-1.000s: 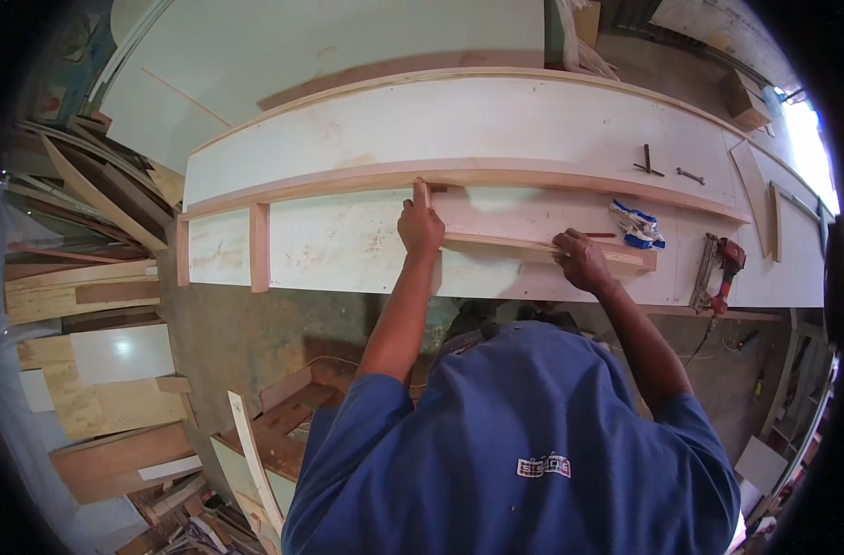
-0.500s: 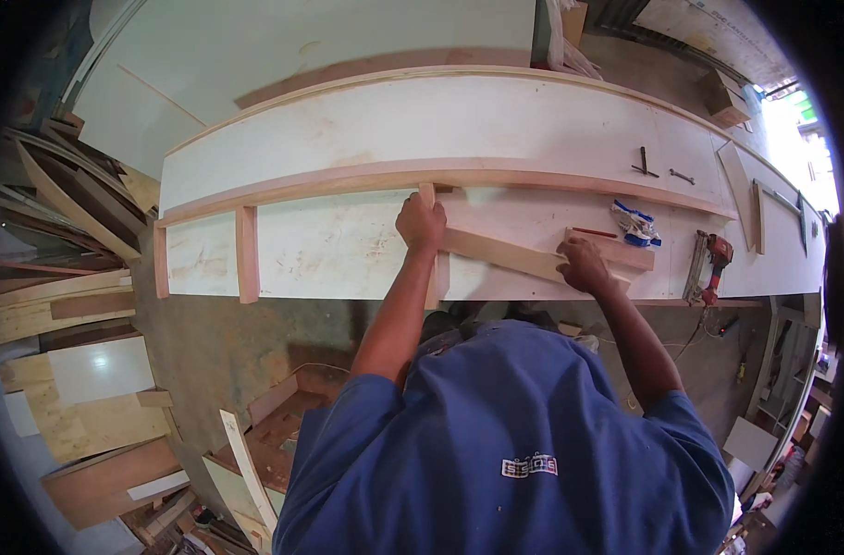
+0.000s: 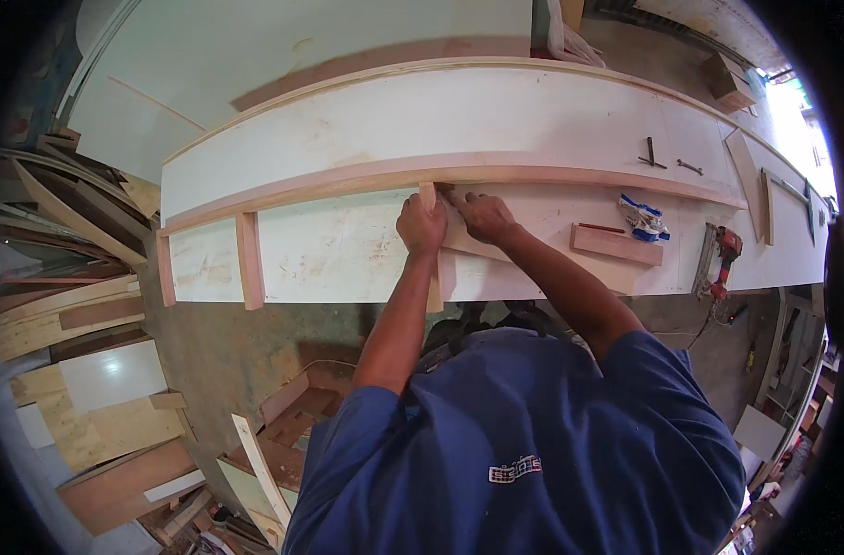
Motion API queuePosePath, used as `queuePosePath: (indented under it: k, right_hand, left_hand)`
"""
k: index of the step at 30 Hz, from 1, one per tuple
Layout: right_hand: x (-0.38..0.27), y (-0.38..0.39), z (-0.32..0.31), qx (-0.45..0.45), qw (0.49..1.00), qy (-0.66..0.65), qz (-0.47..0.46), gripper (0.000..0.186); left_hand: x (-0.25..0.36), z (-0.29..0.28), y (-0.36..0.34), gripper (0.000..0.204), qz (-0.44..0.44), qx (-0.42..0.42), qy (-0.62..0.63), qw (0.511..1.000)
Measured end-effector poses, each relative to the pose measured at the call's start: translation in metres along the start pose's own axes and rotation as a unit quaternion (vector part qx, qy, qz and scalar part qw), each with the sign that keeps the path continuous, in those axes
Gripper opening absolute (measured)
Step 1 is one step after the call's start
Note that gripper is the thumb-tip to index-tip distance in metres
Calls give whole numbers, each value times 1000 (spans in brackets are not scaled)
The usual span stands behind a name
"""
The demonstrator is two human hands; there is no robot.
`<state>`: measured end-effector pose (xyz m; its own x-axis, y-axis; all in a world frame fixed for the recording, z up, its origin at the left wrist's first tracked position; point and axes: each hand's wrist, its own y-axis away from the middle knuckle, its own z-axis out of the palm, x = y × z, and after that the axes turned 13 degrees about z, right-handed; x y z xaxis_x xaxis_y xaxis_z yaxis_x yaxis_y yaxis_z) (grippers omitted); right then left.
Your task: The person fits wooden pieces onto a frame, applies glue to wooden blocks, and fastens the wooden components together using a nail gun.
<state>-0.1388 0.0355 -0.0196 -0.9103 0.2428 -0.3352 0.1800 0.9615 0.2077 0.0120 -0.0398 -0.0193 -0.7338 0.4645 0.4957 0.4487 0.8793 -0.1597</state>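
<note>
Your left hand (image 3: 420,225) and right hand (image 3: 482,215) both grip the upright wood strip (image 3: 434,277), its top touching the long rail (image 3: 348,180).

Upright wood batten (image 3: 430,242), centre frame: bare pale timber, matt, sawn look. Long curved rail (image 3: 459,173) above it: raw pinkish wood, unfinished. Plywood panel (image 3: 338,250) below the rail: pale, matt, smudged and scuffed. Upper board (image 3: 422,116): white, smooth, slightly dusty. Loose wood block (image 3: 616,243), right of centre: raw reddish timber. Power tool (image 3: 722,254), right: red plastic, dark metal. Shirt (image 3: 533,444): blue cloth, matt. Floor (image 3: 227,361): rough, dull concrete.
</note>
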Motion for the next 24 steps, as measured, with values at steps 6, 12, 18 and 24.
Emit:
queuePosePath:
  k: [6, 12, 18, 24]
  right_hand:
    - [26, 16, -6, 7, 1000, 4, 27, 64]
    - [71, 72, -25, 3, 999, -38, 19, 52]
    - [90, 116, -34, 5, 991, -89, 101, 40]
    - [90, 166, -44, 101, 987, -97, 78, 47]
  left_hand:
    - [2, -3, -9, 33, 17, 21, -5, 1000]
    - [-5, 0, -17, 35, 14, 9, -12, 1000]
    - [-8, 6, -17, 36, 6, -4, -29, 1000]
    - [-4, 0, -18, 38, -8, -27, -39, 999]
